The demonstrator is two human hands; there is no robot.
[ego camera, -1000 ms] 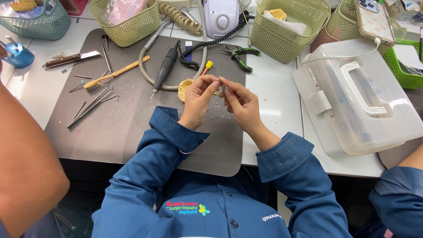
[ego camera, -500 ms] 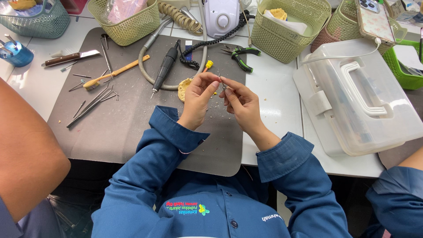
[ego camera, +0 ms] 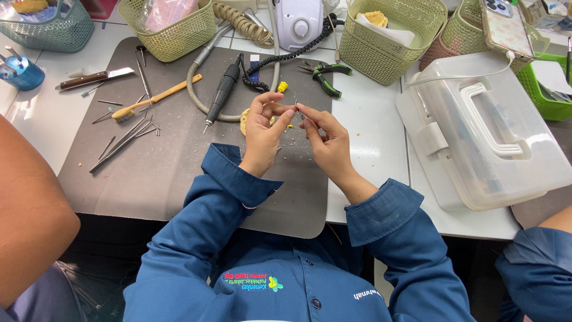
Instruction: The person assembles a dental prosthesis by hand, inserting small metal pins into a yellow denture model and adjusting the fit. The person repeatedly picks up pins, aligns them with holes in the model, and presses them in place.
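Centrally, a thin short wire (ego camera: 296, 105) is pinched between the fingertips of both hands, just above a grey mat (ego camera: 167, 173). Left hand (ego camera: 265, 128) has thumb and forefinger closed on one end; right hand (ego camera: 328, 140) has its fingertips closed on the other. Beneath the left hand lies a yellow plaster cast (ego camera: 244, 122). Farther back rest a black handpiece (ego camera: 223, 92) and green-handled pliers (ego camera: 325, 74).

White worktable (ego camera: 381, 125), grey mat (ego camera: 167, 173)
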